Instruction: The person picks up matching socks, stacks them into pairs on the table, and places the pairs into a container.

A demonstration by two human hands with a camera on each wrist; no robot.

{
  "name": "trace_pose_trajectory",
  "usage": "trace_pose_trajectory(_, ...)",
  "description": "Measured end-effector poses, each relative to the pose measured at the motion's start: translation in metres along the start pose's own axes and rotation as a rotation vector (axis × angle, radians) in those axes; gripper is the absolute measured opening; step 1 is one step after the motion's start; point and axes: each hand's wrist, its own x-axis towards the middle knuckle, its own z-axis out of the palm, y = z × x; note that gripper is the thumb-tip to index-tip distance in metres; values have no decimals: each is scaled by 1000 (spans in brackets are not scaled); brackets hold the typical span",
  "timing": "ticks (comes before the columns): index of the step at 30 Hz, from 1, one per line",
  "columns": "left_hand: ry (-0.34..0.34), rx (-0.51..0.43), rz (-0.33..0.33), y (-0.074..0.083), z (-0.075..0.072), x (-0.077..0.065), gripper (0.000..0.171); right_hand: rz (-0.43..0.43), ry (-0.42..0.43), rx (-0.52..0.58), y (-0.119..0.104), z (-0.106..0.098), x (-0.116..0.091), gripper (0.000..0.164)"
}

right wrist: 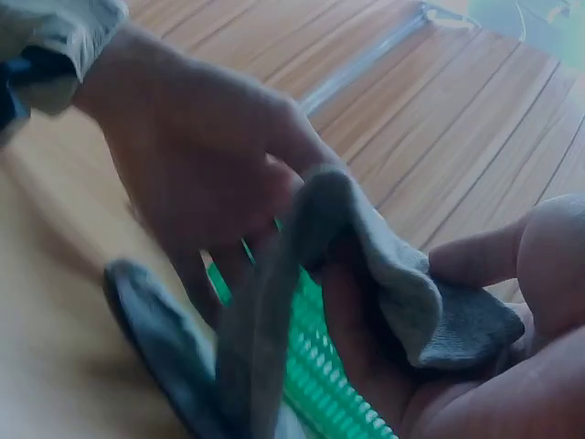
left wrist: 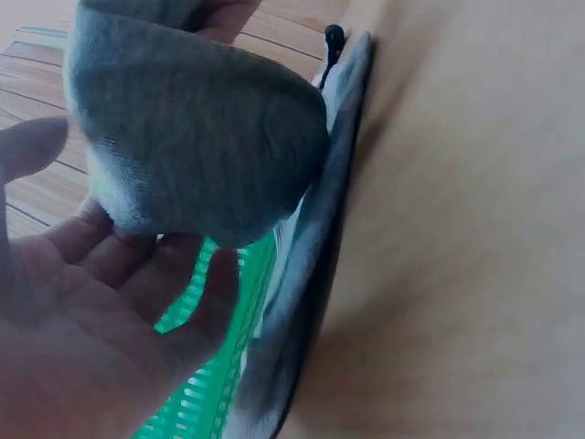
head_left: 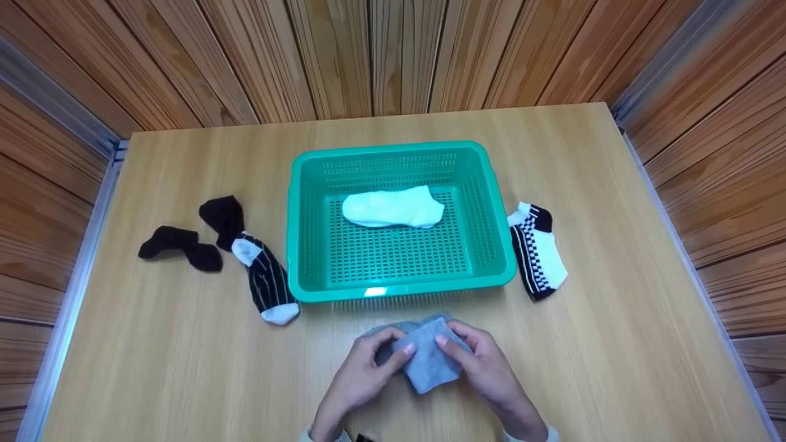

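Observation:
Just in front of the basket, my left hand (head_left: pixel 361 374) and right hand (head_left: pixel 488 365) hold a grey sock (head_left: pixel 430 362) between them. The right thumb lies on top of the fabric with fingers behind, pinching it; in the right wrist view the sock (right wrist: pixel 393 283) is folded over those fingers. The left thumb and fingers are at its other side, and in the left wrist view several left fingertips touch the sock (left wrist: pixel 192 137) from below. More grey sock fabric (left wrist: pixel 302 265) lies flat on the table under it. Part of it is hidden by the hands.
A green basket (head_left: pixel 402 294) stands mid-table with a white sock (head_left: pixel 393 207) inside. Left of it lie a black sock (head_left: pixel 181 245), another black sock (head_left: pixel 222 216) and a striped black-and-white sock (head_left: pixel 267 279). A checkered sock (head_left: pixel 539 252) lies by its right side. Wooden walls enclose the table.

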Motion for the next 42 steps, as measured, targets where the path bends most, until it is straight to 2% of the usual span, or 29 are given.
trace_pose_trajectory(4,-52,27,-42,0,-3,0,26,15,89,-132,6,-3,5,28)
trace_pose_trajectory(7,-96,47,-40,0,-4,0,25,-3,109,-183,6,-4,5,28)
trace_pose_trajectory(13,-164,56,-21,2,-8,-2,24,-33,164,-99,-2,-8,-1,31)
trace_pose_trajectory(16,-189,62,-12,3,-12,-5,19,-42,229,-48,-6,-12,-4,28)
trace_pose_trajectory(19,-186,86,8,3,-19,-9,25,-73,307,-26,-7,-16,-5,22)
trace_pose_trajectory(23,-148,66,1,-2,-32,-13,26,-81,380,-48,-6,-22,-7,17)
trace_pose_trajectory(26,-110,-32,-42,-6,-42,-16,24,-49,392,-94,-3,-25,-6,16)
trace_pose_trajectory(29,-39,-105,-72,-12,-49,-18,28,-20,380,-192,2,-27,-5,16)
trace_pose_trajectory(31,14,-119,-98,-15,-50,-18,27,-12,354,-292,6,-28,-4,15)
trace_pose_trajectory(34,93,-74,-157,-16,-49,-18,22,9,309,-429,10,-28,-2,13)
trace_pose_trajectory(36,118,-19,-206,-16,-48,-18,20,23,290,-494,12,-28,0,12)
trace_pose_trajectory(42,161,112,-311,-7,-43,-20,16,36,343,-570,12,-24,5,9)
